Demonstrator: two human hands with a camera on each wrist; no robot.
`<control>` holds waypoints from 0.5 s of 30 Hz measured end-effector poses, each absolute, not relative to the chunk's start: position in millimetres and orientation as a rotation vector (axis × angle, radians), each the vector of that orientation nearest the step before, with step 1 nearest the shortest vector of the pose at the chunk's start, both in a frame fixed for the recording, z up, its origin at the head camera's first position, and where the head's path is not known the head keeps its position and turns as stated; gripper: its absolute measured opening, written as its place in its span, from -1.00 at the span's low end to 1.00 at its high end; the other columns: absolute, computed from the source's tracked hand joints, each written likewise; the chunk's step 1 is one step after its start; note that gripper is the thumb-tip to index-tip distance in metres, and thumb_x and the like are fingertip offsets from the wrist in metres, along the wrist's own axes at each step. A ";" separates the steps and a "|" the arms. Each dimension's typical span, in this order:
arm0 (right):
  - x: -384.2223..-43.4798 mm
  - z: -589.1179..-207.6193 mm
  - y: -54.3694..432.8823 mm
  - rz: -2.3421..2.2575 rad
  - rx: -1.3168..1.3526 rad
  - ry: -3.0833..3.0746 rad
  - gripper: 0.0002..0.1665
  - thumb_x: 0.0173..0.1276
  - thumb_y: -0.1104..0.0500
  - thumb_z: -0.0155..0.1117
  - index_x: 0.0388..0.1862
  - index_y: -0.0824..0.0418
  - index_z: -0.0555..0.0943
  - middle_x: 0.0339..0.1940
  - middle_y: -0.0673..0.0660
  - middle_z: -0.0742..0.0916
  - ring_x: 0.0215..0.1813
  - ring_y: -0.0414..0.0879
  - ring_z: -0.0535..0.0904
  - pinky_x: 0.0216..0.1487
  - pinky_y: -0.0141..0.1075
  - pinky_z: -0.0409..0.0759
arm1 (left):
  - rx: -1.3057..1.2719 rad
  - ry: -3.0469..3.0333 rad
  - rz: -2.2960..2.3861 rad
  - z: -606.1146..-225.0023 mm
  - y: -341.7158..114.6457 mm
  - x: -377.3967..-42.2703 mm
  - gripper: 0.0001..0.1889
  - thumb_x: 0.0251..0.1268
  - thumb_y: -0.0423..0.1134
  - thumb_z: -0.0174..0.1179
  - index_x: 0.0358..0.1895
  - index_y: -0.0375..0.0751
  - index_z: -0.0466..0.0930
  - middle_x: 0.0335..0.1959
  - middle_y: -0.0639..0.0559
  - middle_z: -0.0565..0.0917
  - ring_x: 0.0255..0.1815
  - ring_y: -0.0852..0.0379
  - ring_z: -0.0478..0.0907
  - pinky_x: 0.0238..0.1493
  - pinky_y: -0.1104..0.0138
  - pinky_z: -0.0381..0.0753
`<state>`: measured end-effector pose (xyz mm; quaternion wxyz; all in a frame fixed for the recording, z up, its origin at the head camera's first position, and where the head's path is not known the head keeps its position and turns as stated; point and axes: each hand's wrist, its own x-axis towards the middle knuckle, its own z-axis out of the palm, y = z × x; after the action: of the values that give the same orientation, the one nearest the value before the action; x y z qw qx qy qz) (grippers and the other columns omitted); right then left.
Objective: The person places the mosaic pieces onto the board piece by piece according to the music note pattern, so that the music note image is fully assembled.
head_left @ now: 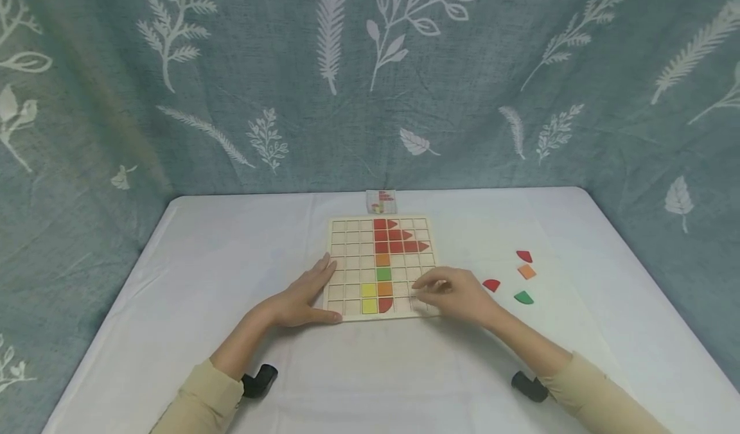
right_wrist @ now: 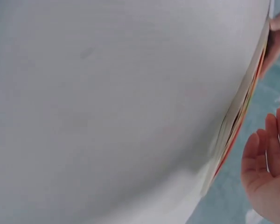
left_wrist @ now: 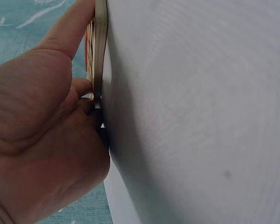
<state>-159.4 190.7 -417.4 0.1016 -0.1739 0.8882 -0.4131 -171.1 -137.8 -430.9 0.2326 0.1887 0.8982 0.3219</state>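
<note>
A wooden grid board [head_left: 349, 273] lies flat on the table. Red tiles [head_left: 396, 247] form three pointed rows at its top; below run orange [head_left: 383, 260], green [head_left: 383, 274] and orange squares, yellow squares [head_left: 369, 298] and a rounded red piece [head_left: 385, 304]. Against the board's left edge rests my left hand [head_left: 303, 298], its thumb along the near left corner and its fingers fairly straight. My right hand [head_left: 457, 293] hovers over the board's lower right, fingers loosely bent; in the right wrist view nothing shows between those fingers [right_wrist: 252, 154].
Right of the board lie loose pieces: two red ones [head_left: 524, 256] [head_left: 491, 285], an orange square [head_left: 527, 271] and a green one [head_left: 523, 297]. A small pattern card [head_left: 381, 201] sits behind the board. A patterned curtain [head_left: 347, 132] surrounds the white table [head_left: 243, 241].
</note>
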 end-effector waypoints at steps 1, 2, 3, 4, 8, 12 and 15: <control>-158.6 -417.2 195.7 -1.232 -0.472 2.626 -0.84 0.26 0.12 0.42 -0.16 -0.01 0.74 -0.19 -0.12 0.71 -0.13 -0.15 0.60 -0.08 -0.25 0.62 | 0.516 2.468 0.885 -431.1 -137.8 -171.0 0.14 0.10 0.13 0.39 0.57 -0.26 -0.17 0.60 -0.16 -0.27 0.58 -0.17 -0.31 0.49 -0.12 -0.15; -157.8 -416.5 200.6 -1.243 -0.429 2.628 -0.83 0.26 0.12 0.42 -0.16 -0.01 0.74 -0.17 -0.11 0.71 -0.11 -0.13 0.59 -0.07 -0.23 0.62 | 0.513 2.469 0.885 -431.5 -137.8 -171.0 0.14 0.09 0.13 0.39 0.57 -0.25 -0.17 0.60 -0.16 -0.27 0.58 -0.17 -0.31 0.49 -0.12 -0.15; -157.6 -416.7 205.9 -1.250 -0.400 2.634 -0.83 0.26 0.11 0.42 -0.16 0.01 0.74 -0.14 -0.09 0.72 -0.08 -0.12 0.59 -0.04 -0.23 0.62 | 0.510 2.471 0.884 -431.9 -137.9 -171.0 0.15 0.09 0.14 0.39 0.57 -0.25 -0.17 0.60 -0.16 -0.27 0.58 -0.17 -0.31 0.49 -0.12 -0.15; -157.1 -416.4 211.3 -1.256 -0.365 2.637 -0.83 0.26 0.11 0.41 -0.15 0.01 0.74 -0.12 -0.08 0.72 -0.07 -0.11 0.60 -0.04 -0.22 0.62 | 0.509 2.473 0.883 -432.3 -138.1 -171.0 0.15 0.09 0.14 0.39 0.57 -0.25 -0.16 0.60 -0.16 -0.27 0.58 -0.17 -0.30 0.49 -0.12 -0.15; -156.1 -417.7 235.5 -1.246 -0.278 2.697 -0.81 0.28 0.13 0.39 -0.12 0.05 0.73 -0.08 -0.04 0.73 -0.02 -0.09 0.59 0.00 -0.20 0.61 | 0.510 2.478 0.890 -433.0 -137.9 -170.8 0.15 0.07 0.13 0.40 0.57 -0.26 -0.16 0.60 -0.17 -0.27 0.57 -0.18 -0.30 0.49 -0.12 -0.14; -155.0 -415.7 262.7 -1.258 -0.178 2.759 -0.77 0.29 0.16 0.37 -0.08 0.13 0.72 -0.06 0.03 0.73 0.01 -0.02 0.59 0.05 -0.12 0.62 | 0.509 2.480 0.893 -433.0 -137.2 -170.8 0.15 0.07 0.13 0.40 0.57 -0.26 -0.16 0.60 -0.16 -0.27 0.57 -0.18 -0.30 0.48 -0.13 -0.14; -155.5 -413.3 286.1 -1.253 -0.100 2.794 -0.71 0.33 0.11 0.35 -0.02 0.19 0.68 -0.05 0.11 0.72 0.03 0.05 0.57 0.05 -0.05 0.61 | 0.503 2.482 0.890 -433.4 -136.5 -170.9 0.15 0.07 0.13 0.40 0.57 -0.25 -0.16 0.60 -0.16 -0.27 0.58 -0.18 -0.30 0.48 -0.13 -0.15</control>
<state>-155.5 286.1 -413.3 0.0391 -0.0325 0.9113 -0.4086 -170.9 -136.5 -433.4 0.2266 0.1826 0.9005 0.3231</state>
